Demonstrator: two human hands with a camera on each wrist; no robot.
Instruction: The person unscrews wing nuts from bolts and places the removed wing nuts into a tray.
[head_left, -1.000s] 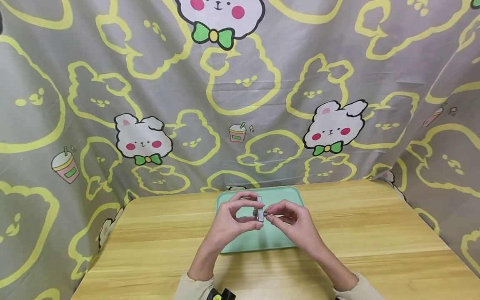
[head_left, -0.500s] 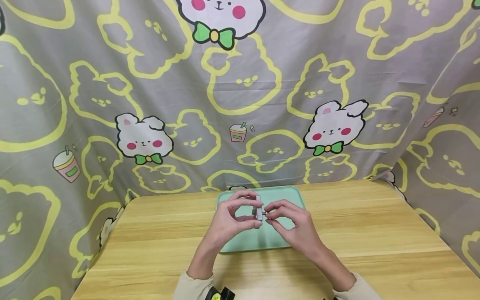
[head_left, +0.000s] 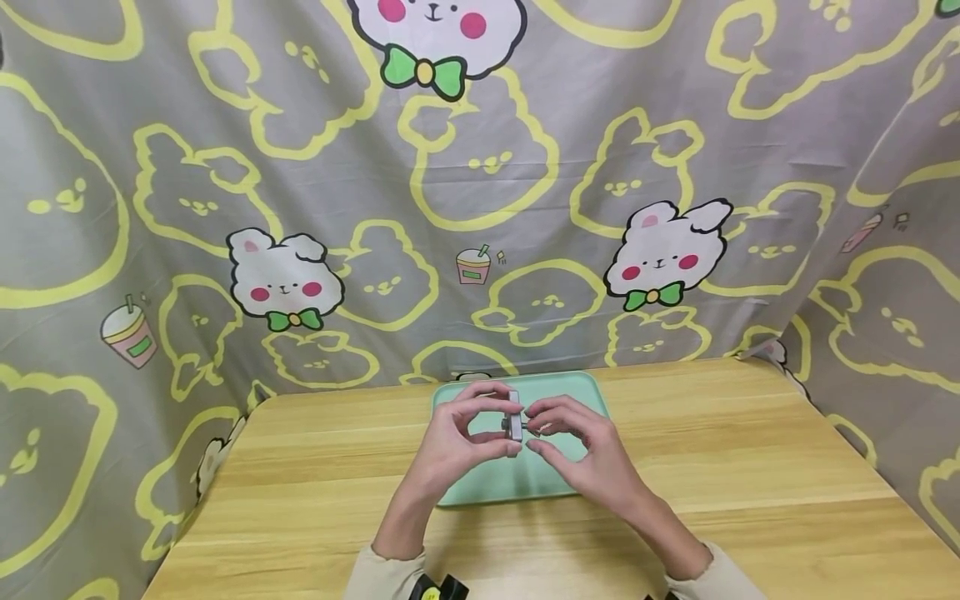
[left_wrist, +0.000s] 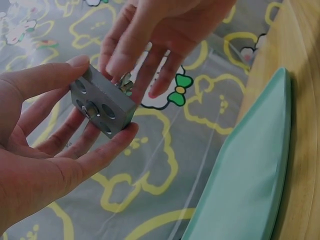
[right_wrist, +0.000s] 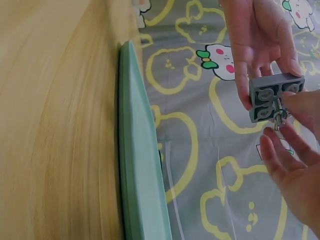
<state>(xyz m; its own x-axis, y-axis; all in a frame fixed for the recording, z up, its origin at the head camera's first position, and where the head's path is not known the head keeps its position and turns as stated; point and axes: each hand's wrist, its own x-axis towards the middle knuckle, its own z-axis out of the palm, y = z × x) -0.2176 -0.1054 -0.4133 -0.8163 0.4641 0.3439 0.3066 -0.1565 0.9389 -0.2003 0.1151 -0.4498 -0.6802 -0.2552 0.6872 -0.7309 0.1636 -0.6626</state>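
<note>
My left hand (head_left: 459,435) grips a small grey square block (left_wrist: 111,91) by opposite edges, between thumb and fingers, above the tray. Round holes show in the block's face, and a bolt head (left_wrist: 90,110) sits at its middle. From the other, recessed side the bolt's threaded shank sticks out, carrying a wing nut (right_wrist: 278,119). My right hand (head_left: 596,442) is beside that end, thumb and fingers apart around the wing nut. One right finger (right_wrist: 300,101) lies close against the shank; whether it touches is hard to tell.
Beneath the hands a mint-green tray (head_left: 517,487) lies on the wooden table (head_left: 322,467). Behind and at both sides hangs a grey curtain (head_left: 480,317) with cartoon prints.
The right thumb and fingers, earlier closed together at the bolt's end, have spread apart. The left hand keeps its grip on the block, shifting slightly left.
</note>
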